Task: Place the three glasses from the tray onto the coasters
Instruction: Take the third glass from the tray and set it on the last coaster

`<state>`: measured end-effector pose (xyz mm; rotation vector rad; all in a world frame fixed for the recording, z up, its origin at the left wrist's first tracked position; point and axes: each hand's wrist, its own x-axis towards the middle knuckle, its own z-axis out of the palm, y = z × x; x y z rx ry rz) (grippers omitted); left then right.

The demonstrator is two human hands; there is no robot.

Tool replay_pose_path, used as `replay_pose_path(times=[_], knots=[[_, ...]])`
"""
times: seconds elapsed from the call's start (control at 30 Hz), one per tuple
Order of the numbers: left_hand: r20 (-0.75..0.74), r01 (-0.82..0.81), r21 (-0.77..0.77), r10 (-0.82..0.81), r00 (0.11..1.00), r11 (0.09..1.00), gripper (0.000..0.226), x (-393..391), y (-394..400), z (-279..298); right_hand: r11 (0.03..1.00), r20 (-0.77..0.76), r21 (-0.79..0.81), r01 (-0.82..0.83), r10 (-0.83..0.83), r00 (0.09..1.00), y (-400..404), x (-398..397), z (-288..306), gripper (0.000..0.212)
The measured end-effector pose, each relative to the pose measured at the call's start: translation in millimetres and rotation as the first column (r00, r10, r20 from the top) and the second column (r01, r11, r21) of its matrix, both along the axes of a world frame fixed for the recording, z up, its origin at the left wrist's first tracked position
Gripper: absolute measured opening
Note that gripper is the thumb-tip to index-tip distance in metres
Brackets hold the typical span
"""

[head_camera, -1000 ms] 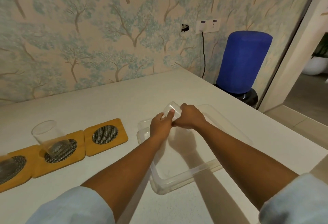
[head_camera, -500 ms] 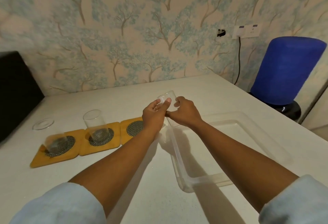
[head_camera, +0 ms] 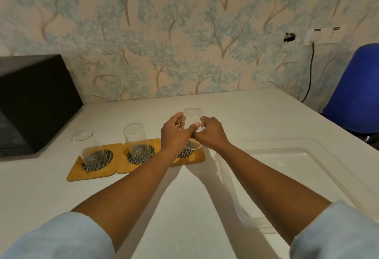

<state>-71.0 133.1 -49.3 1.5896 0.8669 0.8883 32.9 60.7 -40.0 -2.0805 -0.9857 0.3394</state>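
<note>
Two hands, left hand (head_camera: 174, 133) and right hand (head_camera: 211, 135), clasp the third glass (head_camera: 192, 123) just above the right-end coaster (head_camera: 194, 156) near the tray's (head_camera: 307, 146) left edge; slick walls could slip, or it might land tilted.

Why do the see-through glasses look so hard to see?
Head view: dim warm light and soft blur; the clear glass held by the left hand and right hand blends into the white table; arms cast long shadows; wide lens bends edges.

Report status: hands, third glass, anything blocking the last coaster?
Left hand and right hand both on third glass, over right coaster. Two glasses already on coasters. Tray empty. Nothing blocking.
</note>
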Motion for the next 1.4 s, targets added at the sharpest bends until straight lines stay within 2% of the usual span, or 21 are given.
replay_pose_path(times=[0.13,0.3,0.6,0.93,1.07,1.27,1.4], knots=[[-0.023,0.001,0.056,0.0,1.0,0.998,0.078,2,7,3,0.999,0.003,0.032,-0.009,0.009,1.0,4,3,-2,0.086],[-0.031,-0.027,0.09,0.029,0.999,0.996,0.075,-3,17,-1,0.998,-0.007,0.05,-0.034,0.034,0.999,11,1,-2,0.077],[-0.018,0.004,0.069,-0.003,1.0,0.998,0.072,-1,20,-3,0.996,0.064,0.072,-0.047,0.042,0.997,8,4,0,0.061],[0.001,0.034,0.053,-0.034,0.999,0.998,0.069,-1,18,-7,0.996,0.129,0.069,-0.058,0.049,0.99,8,5,-5,0.056],[-0.015,0.042,0.06,-0.042,0.999,0.997,0.069,-1,17,-8,0.997,0.126,0.051,-0.057,0.05,0.991,9,7,-8,0.067],[-0.037,0.041,0.054,-0.039,0.999,0.998,0.074,-2,17,-6,0.997,0.138,0.055,-0.051,0.043,0.99,5,7,-5,0.065],[-0.078,0.015,0.095,-0.008,0.997,0.995,0.073,-6,15,-1,0.998,0.148,0.055,-0.001,-0.007,0.989,2,6,1,0.078]])
